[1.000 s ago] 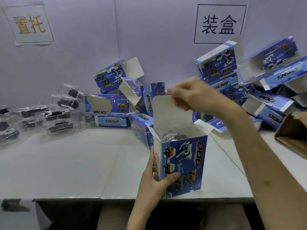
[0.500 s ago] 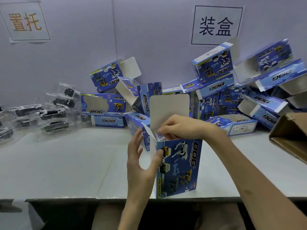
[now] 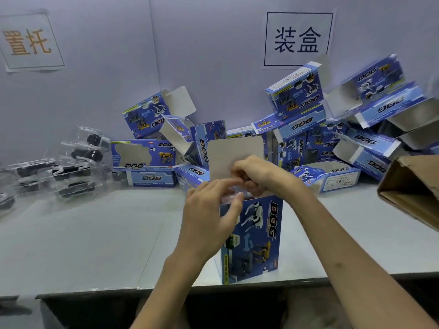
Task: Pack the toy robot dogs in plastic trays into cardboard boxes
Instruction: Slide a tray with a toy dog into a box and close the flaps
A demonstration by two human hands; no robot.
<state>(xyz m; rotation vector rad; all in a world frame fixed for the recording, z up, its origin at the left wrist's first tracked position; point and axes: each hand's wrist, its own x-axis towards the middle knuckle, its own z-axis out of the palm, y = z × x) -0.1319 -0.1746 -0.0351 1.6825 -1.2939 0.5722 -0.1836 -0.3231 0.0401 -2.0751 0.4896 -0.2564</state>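
Head view: an upright blue box (image 3: 259, 238) stands on the grey table (image 3: 83, 245) close to its front edge, its top open and its pale lid flap (image 3: 235, 155) raised at the back. The left hand (image 3: 209, 217) is at the box's upper left corner, fingers nearly straight and reaching over the opening, thumb lying on the printed front. The right hand (image 3: 256, 176) hangs over the opening from the box's right with its fingers curled down inside the rim; I cannot tell whether they grip anything. Something clear and blurred, likely the plastic tray (image 3: 231, 196), shows in the opening between the two hands. Behind the box, more blue boxes (image 3: 297, 96) are heaped against the wall. Well to the box's left lie clear trays with dark toy dogs (image 3: 71, 167). To the box's right sits a brown carton (image 3: 411, 186).
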